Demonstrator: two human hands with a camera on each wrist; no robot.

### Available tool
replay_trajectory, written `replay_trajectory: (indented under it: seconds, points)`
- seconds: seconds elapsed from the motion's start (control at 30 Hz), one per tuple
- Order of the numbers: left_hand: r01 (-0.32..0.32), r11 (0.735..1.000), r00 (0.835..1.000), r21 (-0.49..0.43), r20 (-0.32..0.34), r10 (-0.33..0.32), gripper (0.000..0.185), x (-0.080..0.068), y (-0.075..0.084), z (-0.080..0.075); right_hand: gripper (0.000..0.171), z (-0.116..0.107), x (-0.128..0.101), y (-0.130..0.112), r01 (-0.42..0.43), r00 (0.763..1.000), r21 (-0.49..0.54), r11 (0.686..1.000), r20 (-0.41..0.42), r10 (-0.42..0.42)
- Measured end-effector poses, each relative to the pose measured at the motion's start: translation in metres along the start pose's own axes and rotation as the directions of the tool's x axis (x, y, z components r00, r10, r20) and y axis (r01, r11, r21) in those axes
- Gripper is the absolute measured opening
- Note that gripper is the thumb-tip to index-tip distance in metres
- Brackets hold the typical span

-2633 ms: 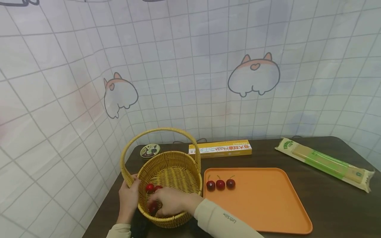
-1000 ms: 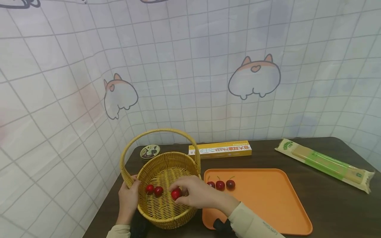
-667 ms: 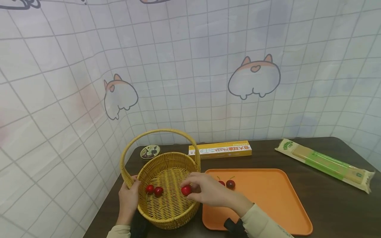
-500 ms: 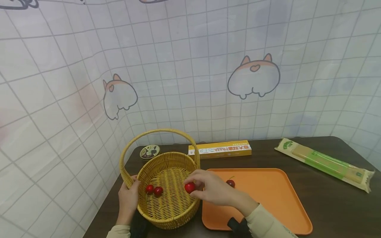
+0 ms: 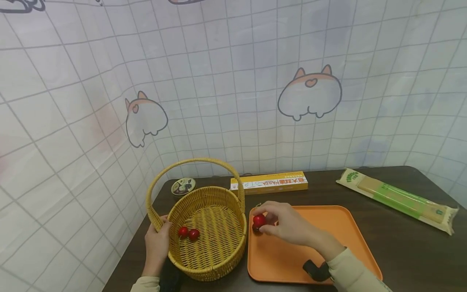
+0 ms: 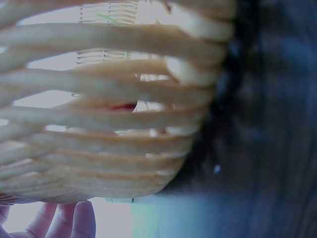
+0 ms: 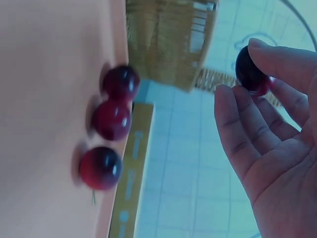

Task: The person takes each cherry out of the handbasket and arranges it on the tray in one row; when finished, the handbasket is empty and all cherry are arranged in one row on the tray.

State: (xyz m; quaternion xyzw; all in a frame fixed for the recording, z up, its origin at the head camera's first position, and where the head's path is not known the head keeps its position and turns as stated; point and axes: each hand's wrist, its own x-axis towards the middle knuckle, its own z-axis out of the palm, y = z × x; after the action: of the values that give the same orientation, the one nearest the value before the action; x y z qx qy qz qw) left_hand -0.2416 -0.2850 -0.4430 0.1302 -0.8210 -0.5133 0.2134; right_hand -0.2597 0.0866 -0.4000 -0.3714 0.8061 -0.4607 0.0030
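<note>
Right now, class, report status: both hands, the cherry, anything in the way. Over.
Left hand grips the basket rim. Right hand pinches a cherry over the orange tray. Three cherries lie on the tray right beside it.

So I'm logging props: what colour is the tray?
Orange, plain; the tray shows best in the head view.
</note>
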Motion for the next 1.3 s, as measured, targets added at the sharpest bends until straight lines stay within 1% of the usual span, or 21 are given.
replay_trajectory:
  seconds: [0.13,0.23,0.4,0.57,0.7,0.8,0.97,1.03,1.3]
  points:
    - [-0.001,1.0,1.0,0.014,-0.001,0.001,0.035,0.0,0.0,0.0,0.037,-0.013,-0.005,0.009,0.004,0.999,-0.05,0.999,-0.051,-0.006]
    - [0.008,1.0,1.0,0.014,0.002,-0.008,0.036,0.0,0.0,-0.001,0.037,-0.024,-0.008,0.013,0.006,0.995,-0.119,0.993,-0.098,-0.018]
    - [0.011,1.0,1.0,0.007,0.002,-0.011,0.038,0.0,-0.001,0.0,0.033,-0.037,-0.014,0.02,-0.033,0.992,-0.17,0.985,-0.13,0.01]
    - [-0.002,1.0,1.0,0.005,-0.001,0.002,0.038,0.0,-0.001,0.0,0.033,-0.043,-0.02,0.029,-0.081,0.99,-0.195,0.978,-0.131,0.056]
    - [0.0,1.0,1.0,-0.003,-0.002,0.0,0.036,0.0,-0.002,0.0,0.031,-0.044,-0.024,0.037,-0.096,0.991,-0.218,0.971,-0.117,0.071]
    - [0.002,1.0,1.0,-0.004,-0.004,-0.002,0.035,0.0,-0.003,0.0,0.031,-0.045,-0.027,0.044,-0.106,0.99,-0.215,0.971,-0.111,0.083]
    - [0.004,1.0,1.0,0.006,-0.011,-0.004,0.036,0.001,-0.003,0.0,0.032,-0.049,-0.032,0.055,-0.154,0.986,-0.191,0.969,-0.089,0.139]
    - [0.003,1.0,1.0,0.008,-0.011,-0.003,0.036,0.001,-0.003,0.0,0.033,-0.051,-0.035,0.06,-0.174,0.983,-0.189,0.966,-0.093,0.159]
    - [-0.02,1.0,1.0,-0.004,-0.019,0.02,0.033,-0.001,-0.002,0.0,0.032,-0.054,-0.043,0.077,-0.219,0.971,-0.215,0.952,-0.144,0.191]
